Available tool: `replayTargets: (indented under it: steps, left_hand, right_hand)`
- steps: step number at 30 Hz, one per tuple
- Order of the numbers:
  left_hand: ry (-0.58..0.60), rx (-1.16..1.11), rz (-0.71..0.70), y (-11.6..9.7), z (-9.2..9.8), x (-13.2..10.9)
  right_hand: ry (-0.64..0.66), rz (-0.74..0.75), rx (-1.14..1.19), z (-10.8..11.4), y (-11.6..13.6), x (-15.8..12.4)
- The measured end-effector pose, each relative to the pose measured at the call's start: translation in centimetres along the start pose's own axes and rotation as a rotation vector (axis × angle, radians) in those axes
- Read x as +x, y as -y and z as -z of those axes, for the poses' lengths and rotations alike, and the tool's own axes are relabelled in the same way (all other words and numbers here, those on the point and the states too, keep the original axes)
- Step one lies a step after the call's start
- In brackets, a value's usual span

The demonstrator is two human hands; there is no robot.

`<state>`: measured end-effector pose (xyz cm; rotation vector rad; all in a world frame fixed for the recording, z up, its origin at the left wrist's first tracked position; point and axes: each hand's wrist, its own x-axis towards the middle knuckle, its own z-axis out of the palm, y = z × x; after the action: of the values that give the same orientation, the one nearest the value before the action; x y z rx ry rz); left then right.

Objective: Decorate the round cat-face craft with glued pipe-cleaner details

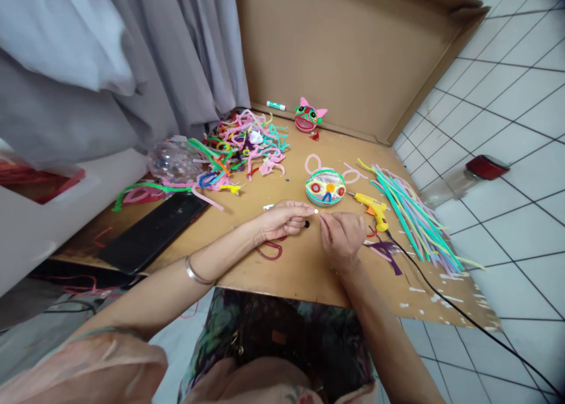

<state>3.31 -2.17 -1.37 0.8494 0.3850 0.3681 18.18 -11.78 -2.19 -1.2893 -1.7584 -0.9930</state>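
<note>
My left hand (pixel 288 219) is closed in a pinch, with a tiny white piece (pixel 316 211) at its fingertips. Right beside it, my right hand (pixel 342 233) is also closed, its thumb and fingertip pressed together close to the white piece; whether it grips anything is hidden. A small black round thing (pixel 307 224) shows by the curled fingers of my left hand. Just beyond both hands sits a round pipe-cleaner face (pixel 325 187) with red-and-white eyes, an orange centre and a green-blue rim. A dark red pipe-cleaner loop (pixel 270 250) lies below my left hand.
A yellow glue gun (pixel 373 209) with a black cord lies right of the face, near straight pipe cleaners (pixel 415 216). Tangled pipe cleaners (pixel 251 136) and a black tablet-like slab (pixel 152 233) are left. A finished-looking pink-eared face (pixel 308 117) and glue stick (pixel 276 106) stand behind.
</note>
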Motion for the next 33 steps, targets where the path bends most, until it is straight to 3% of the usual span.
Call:
replayTargets:
  steps: [13, 17, 21, 26, 28, 33]
  left_hand:
    - [0.022, 0.006, 0.03, 0.6, 0.4, 0.3]
    - [0.013, 0.018, 0.028, 0.4, 0.2, 0.1]
    - [-0.06, 0.098, -0.034, -0.1, 0.3, 0.0]
    - [-0.37, 0.43, -0.301, -1.1, 0.9, 0.2]
    - [-0.443, 0.562, -0.349, -1.2, 1.2, 0.4]
    - [-0.487, 0.791, -0.345, -0.8, 1.9, 1.0]
  right_hand:
    - [0.033, 0.084, -0.046, -0.1, 0.0, -0.2]
    - [0.056, 0.018, -0.007, -0.2, 0.0, -0.2]
    - [0.078, -0.252, 0.153, -0.4, -0.1, -0.3]
    - [0.162, -0.775, 0.549, -0.8, 0.0, -0.3]
    - [0.224, -0.975, 0.655, -1.1, 0.0, -0.3]
    - [0.391, -1.213, 0.786, -1.4, -0.1, -0.1]
